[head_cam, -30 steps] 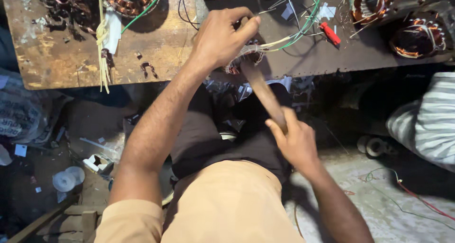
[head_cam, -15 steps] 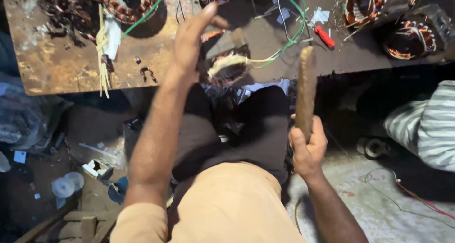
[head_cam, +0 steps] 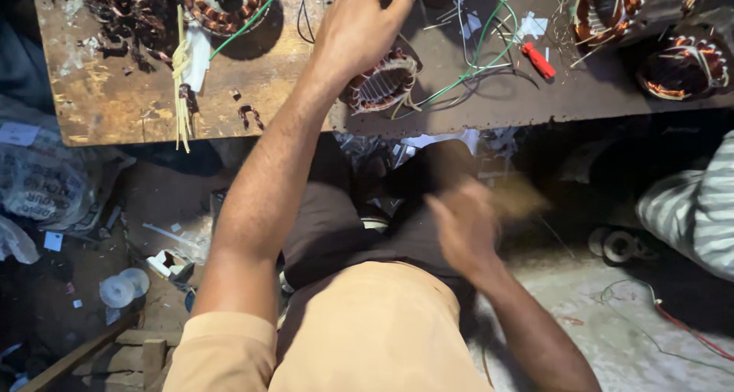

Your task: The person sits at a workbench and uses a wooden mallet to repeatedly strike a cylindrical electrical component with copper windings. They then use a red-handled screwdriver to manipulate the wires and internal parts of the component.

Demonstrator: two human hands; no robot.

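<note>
Left hand (head_cam: pixel 359 29) rested, fingers curled, atop the round copper-wound stator (head_cam: pixel 382 82); blurred right hand (head_cam: pixel 466 227) grip indiscernible. Steady bracing would suit striking.

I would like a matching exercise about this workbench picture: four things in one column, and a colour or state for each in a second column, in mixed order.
Things:
1. screwdriver
2. left hand
3. right hand
4. wire

Colour or state:
A. green
B. blurred, below the bench edge
C. red handle
D. resting on the motor coil

Pairs: 1-C, 2-D, 3-B, 4-A
</note>
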